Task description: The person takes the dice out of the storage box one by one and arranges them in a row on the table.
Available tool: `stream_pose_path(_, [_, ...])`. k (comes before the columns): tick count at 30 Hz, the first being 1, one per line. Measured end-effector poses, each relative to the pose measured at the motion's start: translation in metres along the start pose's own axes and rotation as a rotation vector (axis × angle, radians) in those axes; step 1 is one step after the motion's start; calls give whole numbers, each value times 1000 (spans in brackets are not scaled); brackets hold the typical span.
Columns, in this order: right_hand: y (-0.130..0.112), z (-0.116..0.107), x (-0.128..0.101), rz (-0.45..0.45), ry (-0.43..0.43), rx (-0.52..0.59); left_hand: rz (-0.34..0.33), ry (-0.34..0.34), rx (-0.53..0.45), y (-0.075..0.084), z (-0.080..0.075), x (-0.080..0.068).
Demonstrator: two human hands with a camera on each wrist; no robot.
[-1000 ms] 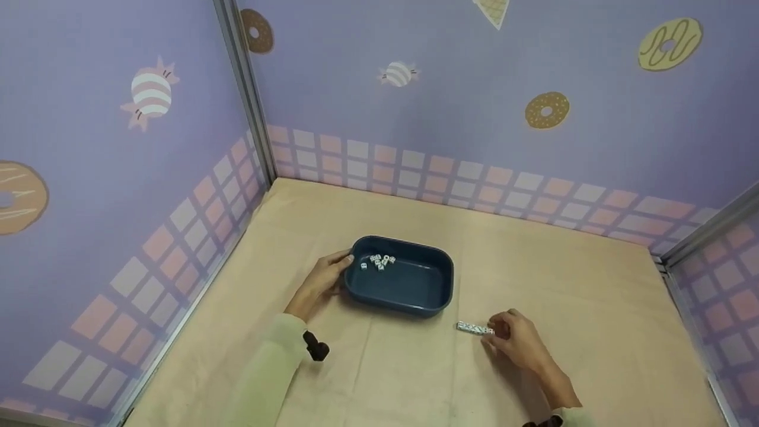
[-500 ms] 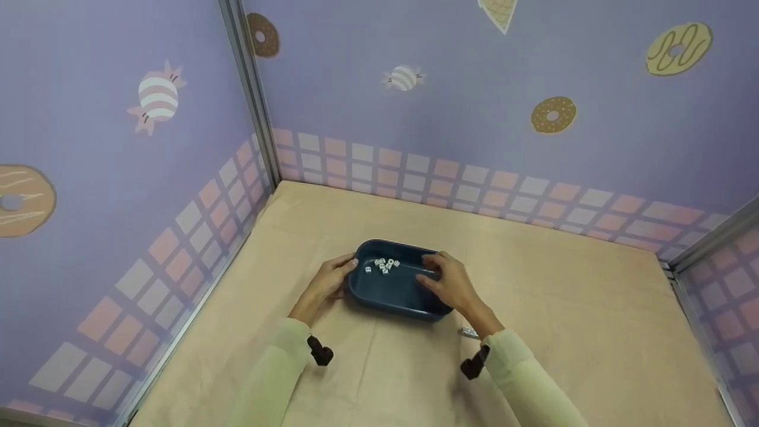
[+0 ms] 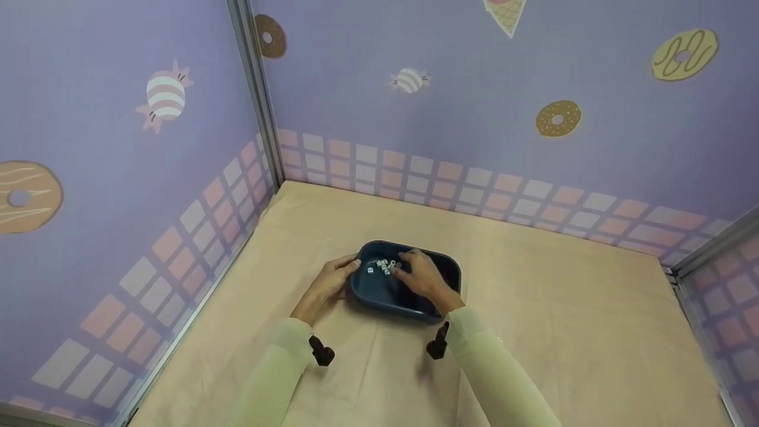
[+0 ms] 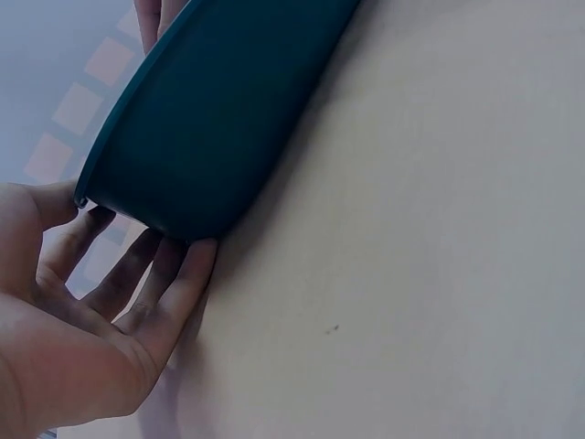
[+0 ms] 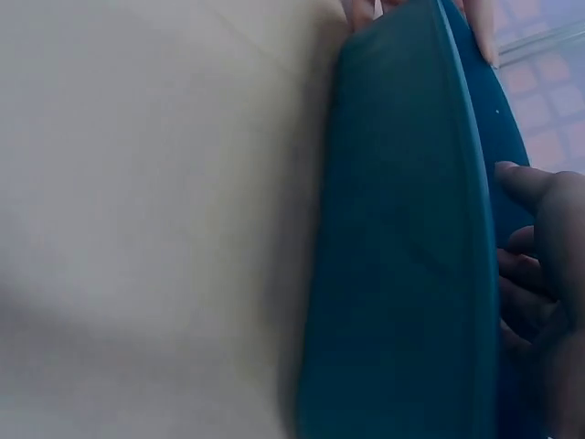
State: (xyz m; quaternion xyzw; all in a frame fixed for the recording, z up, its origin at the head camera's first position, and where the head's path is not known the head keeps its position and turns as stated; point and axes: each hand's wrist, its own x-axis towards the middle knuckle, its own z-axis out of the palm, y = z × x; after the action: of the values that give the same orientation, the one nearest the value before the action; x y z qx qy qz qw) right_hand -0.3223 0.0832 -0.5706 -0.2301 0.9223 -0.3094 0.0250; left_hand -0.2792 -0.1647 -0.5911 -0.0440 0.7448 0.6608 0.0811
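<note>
From my head view I see the dark blue tray (image 3: 442,279) sitting mid-table (image 3: 563,308), with a cluster of small white dice (image 3: 381,267) in its far-left corner. My left hand (image 3: 329,283) is against the tray's left end, thumb on the rim, fingers down the outside wall. My right hand (image 3: 422,276) is inside the tray, fingertips curled down at the dice; I cannot tell from here whether it has hold of one. The left wrist view adds what the head view hides: the left hand's fingers (image 4: 155,283) lie fairly straight along the tray's outer wall (image 4: 219,119) at table level, thumb at the rim corner, so it braces rather than wraps. The right wrist view shows only the tray's long outer side (image 5: 393,256) and the right hand's bent fingers (image 5: 535,265) over the rim; the dice are out of sight there. Compared with a second ago, the right hand has left the short row of dice on the table right of the tray and come into the tray; that row is now hidden behind my right sleeve (image 3: 492,367). Left hand unchanged.
</note>
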Motion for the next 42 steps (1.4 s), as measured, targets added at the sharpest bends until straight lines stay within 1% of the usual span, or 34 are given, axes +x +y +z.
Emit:
stream_pose_path(6, [2,7,-4,-10,-27,-46,-35,-9,-7,1,5,0])
stream_pose_path(9, [5,11,-7,0,-25,-38,-45,-16,-12,0,7,0])
stream_pose_path(14, [13,16,-12,-11,5,17,-35,-20,-21,-3,10,2])
stream_pose_path(17, [16,16,-16,-19,-6,10,-22,-22,-26,-3,11,2])
stream_pose_path(20, [16,11,-22,-30,-8,8,-18,-27,-16,-3,12,2])
stream_pose_path(23, [10,-7,-31,-59,18,51,-35,-31,-4,-4,10,2])
stream_pose_path(27, [8,-47,-49,-149,77,109,-58,-37,-11,-4,7,2])
stream_pose_path(30, [18,-78,-70,-201,94,131,-58,-36,-7,-4,4,2])
stream_pose_path(32, [29,-94,-88,-203,94,131,-65,-36,0,-4,3,2])
stream_pose_path(34, [44,-107,-106,-183,99,110,-72,-41,3,-4,2,3])
stream_pose_path(37, [71,-118,-135,-125,110,58,-81,-34,7,-3,1,3])
stream_pose_path(39, [89,-120,-153,-79,111,38,-79,-22,10,-2,0,4])
stream_pose_path(42, [115,-117,-177,-17,93,34,-79,-17,2,-1,0,3])
